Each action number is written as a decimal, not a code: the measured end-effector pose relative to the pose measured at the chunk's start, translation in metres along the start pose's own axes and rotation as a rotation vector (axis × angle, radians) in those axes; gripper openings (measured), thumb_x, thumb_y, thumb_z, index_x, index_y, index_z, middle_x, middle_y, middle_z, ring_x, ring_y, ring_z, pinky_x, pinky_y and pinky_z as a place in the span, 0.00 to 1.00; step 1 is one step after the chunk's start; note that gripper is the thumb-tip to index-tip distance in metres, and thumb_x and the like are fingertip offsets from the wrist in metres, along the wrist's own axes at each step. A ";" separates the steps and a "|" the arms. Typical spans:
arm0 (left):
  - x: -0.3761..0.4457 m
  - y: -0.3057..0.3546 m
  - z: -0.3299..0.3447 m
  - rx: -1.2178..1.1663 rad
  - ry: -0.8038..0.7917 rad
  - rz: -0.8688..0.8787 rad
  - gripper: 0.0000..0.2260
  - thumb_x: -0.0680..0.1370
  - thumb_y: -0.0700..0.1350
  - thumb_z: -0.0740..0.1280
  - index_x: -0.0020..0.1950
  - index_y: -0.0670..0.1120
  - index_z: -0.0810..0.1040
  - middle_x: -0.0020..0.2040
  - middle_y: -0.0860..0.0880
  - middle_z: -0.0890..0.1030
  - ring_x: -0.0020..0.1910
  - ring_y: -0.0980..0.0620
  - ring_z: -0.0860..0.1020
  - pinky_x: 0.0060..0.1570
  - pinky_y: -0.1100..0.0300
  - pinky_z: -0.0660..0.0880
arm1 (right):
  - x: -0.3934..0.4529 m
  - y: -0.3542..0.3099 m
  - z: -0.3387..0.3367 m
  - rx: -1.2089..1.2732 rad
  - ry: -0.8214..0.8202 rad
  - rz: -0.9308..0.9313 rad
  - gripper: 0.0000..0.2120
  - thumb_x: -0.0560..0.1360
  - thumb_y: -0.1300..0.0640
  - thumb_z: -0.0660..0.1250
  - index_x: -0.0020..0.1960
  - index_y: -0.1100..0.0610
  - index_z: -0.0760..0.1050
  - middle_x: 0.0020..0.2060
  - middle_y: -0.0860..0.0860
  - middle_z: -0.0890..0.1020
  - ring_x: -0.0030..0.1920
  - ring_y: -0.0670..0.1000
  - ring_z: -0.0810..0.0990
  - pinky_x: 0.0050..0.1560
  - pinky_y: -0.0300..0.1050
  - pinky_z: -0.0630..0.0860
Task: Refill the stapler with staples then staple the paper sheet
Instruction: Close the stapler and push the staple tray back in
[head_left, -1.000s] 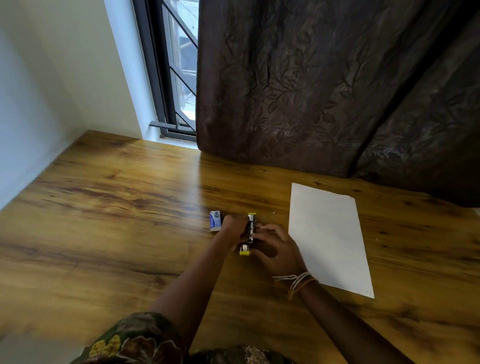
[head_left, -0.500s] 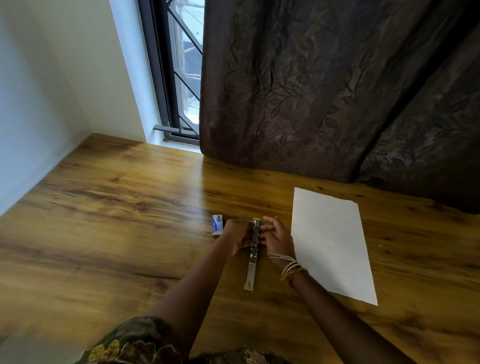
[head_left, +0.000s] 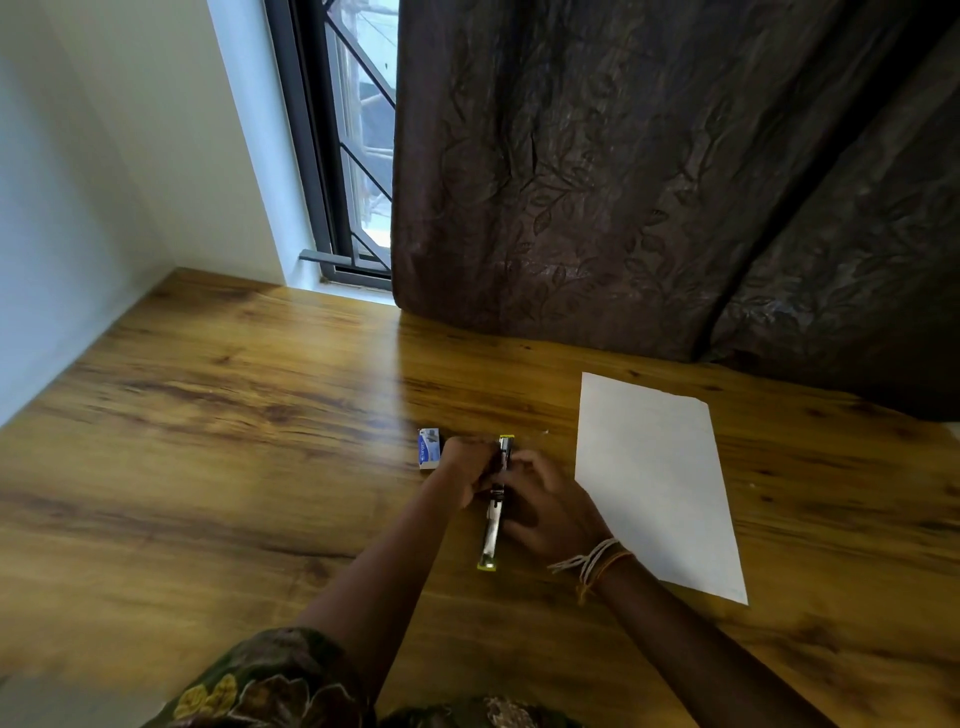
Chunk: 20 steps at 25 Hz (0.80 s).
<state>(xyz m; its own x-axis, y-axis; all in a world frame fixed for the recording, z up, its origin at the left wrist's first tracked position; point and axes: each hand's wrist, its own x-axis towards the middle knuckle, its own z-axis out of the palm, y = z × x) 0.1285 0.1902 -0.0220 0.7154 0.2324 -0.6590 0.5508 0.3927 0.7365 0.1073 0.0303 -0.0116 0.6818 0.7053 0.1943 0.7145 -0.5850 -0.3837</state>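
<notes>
Yellow-tipped stapler (head_left: 492, 525) between both hands' grip

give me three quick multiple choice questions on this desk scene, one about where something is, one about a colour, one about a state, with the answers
1. Where does the paper sheet lie relative to the stapler?
A. on the person's right of it
B. on the person's left of it
C. under it

2. What colour are the tips at the ends of the stapler?
A. red
B. yellow
C. white

3. What state is the stapler in?
A. closed and clamped on the sheet
B. standing upright on its end
C. swung open, lying stretched out on the table

Answers:
1. A: the sheet lies beyond the right hand, apart from the stapler, while the small staple box lies beside the left hand.
2. B: both the far tip and the near tip show yellow.
3. C: the metal rail runs long toward the person, with both hands at its far half.
</notes>
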 end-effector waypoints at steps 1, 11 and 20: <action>0.000 0.000 0.000 0.007 0.000 0.008 0.06 0.79 0.38 0.65 0.42 0.42 0.78 0.37 0.45 0.80 0.35 0.51 0.79 0.29 0.60 0.75 | -0.003 -0.002 0.003 0.013 0.030 -0.030 0.18 0.73 0.43 0.64 0.60 0.49 0.75 0.62 0.52 0.74 0.56 0.50 0.75 0.51 0.43 0.78; -0.006 0.000 -0.002 -0.095 -0.030 0.008 0.09 0.80 0.37 0.60 0.47 0.39 0.79 0.40 0.43 0.80 0.36 0.49 0.78 0.37 0.55 0.77 | 0.030 -0.020 0.005 0.613 0.194 0.673 0.21 0.69 0.52 0.75 0.58 0.57 0.74 0.48 0.51 0.82 0.42 0.45 0.78 0.37 0.29 0.74; -0.032 -0.006 0.006 -0.035 -0.199 0.036 0.11 0.82 0.39 0.60 0.55 0.33 0.78 0.46 0.37 0.81 0.41 0.43 0.81 0.43 0.49 0.81 | 0.034 -0.017 -0.014 0.983 0.015 0.860 0.20 0.74 0.46 0.67 0.61 0.57 0.72 0.52 0.57 0.80 0.50 0.57 0.81 0.44 0.51 0.81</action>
<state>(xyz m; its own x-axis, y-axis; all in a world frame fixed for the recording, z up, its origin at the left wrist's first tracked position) 0.1050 0.1749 -0.0049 0.8067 0.0680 -0.5870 0.5110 0.4186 0.7507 0.1208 0.0588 0.0145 0.8667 0.2460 -0.4340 -0.3562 -0.3039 -0.8836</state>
